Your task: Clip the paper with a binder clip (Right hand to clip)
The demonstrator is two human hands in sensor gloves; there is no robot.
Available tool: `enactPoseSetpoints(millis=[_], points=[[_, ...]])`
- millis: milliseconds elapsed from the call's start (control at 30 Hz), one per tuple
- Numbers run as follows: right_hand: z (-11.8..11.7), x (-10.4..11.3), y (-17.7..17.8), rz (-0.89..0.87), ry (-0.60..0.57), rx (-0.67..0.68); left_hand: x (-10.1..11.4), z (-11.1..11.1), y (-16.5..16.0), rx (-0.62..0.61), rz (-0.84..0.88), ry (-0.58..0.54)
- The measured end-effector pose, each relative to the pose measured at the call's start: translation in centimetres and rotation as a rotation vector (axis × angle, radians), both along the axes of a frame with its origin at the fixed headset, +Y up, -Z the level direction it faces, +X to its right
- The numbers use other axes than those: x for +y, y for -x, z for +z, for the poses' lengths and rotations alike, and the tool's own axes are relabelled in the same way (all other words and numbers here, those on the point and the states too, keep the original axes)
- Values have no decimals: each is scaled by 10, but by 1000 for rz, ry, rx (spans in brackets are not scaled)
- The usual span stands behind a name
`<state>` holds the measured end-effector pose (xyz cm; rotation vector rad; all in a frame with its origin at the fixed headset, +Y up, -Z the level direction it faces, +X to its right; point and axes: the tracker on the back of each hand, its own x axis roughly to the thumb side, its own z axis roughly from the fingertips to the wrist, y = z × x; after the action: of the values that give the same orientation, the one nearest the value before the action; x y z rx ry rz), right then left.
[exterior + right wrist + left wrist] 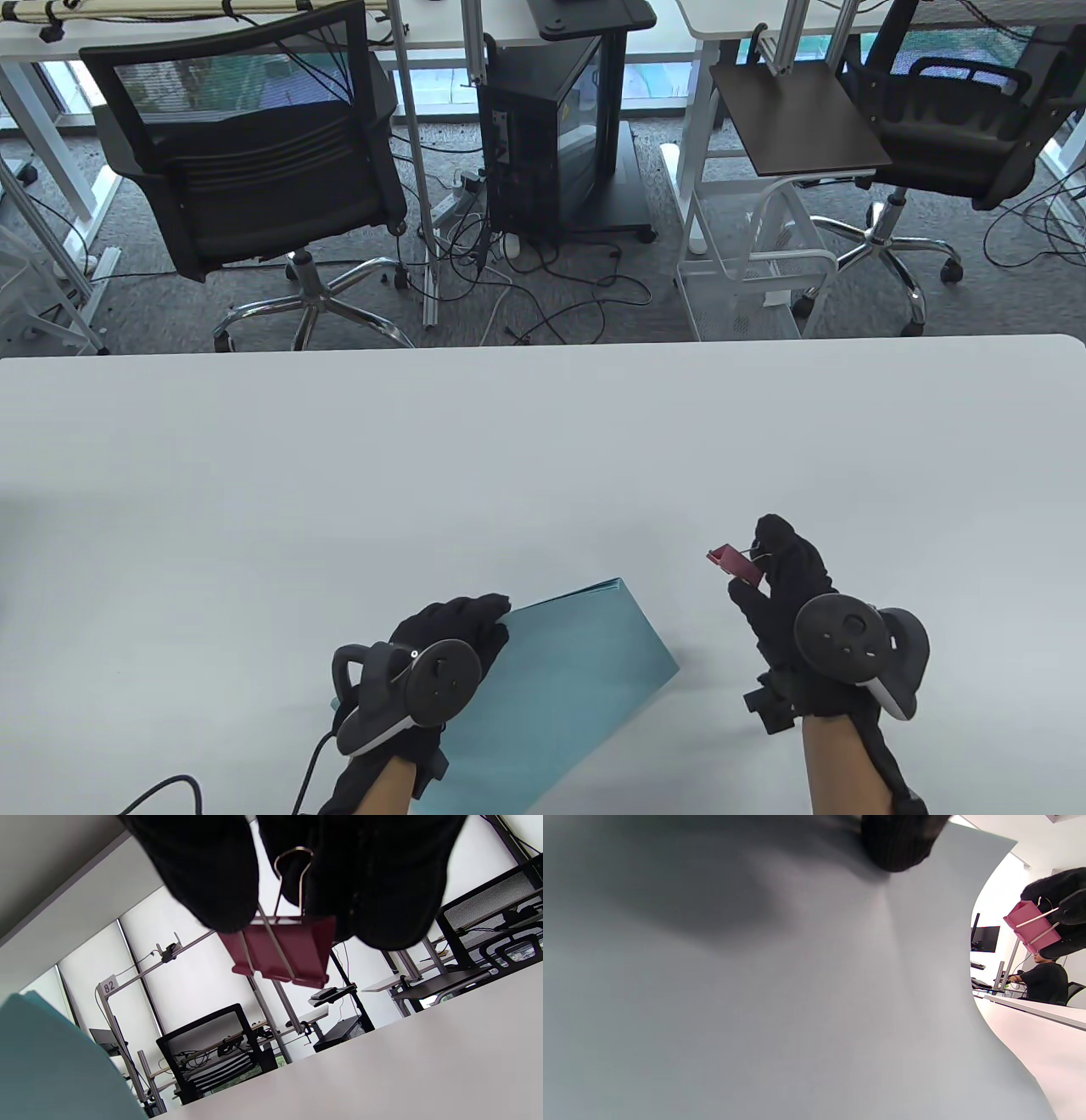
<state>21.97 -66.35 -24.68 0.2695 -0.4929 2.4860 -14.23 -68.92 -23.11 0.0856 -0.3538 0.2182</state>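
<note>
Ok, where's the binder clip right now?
Table view: the binder clip is on the right, pinched in the right hand above the table, apart from the teal paper under the left hand.

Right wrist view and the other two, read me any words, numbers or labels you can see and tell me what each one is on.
"82": a small white tag on the metal frame behind the table, right wrist view.
No readable text on the binder clip, the paper or the gloves; none in the other two views.
</note>
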Motion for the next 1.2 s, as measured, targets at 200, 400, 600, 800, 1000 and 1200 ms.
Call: enactPoseSetpoints(millis=[200, 400, 600, 800, 1000, 1200], points=[[13, 3, 27, 144, -82, 79, 0, 0, -3, -12, 1, -3], [16, -1, 43, 177, -109, 119, -1, 2, -6, -31, -6, -4], [20, 7, 51, 153, -138, 166, 2, 6, -15, -81, -48, -23], [20, 13, 55, 176, -83, 238, 4, 11, -25, -112, -115, -51], [20, 11, 64, 238, -60, 271, 0, 9, -28, -126, -121, -30], [26, 1, 63, 318, -122, 181, -25, -16, -1, 11, 217, 218]])
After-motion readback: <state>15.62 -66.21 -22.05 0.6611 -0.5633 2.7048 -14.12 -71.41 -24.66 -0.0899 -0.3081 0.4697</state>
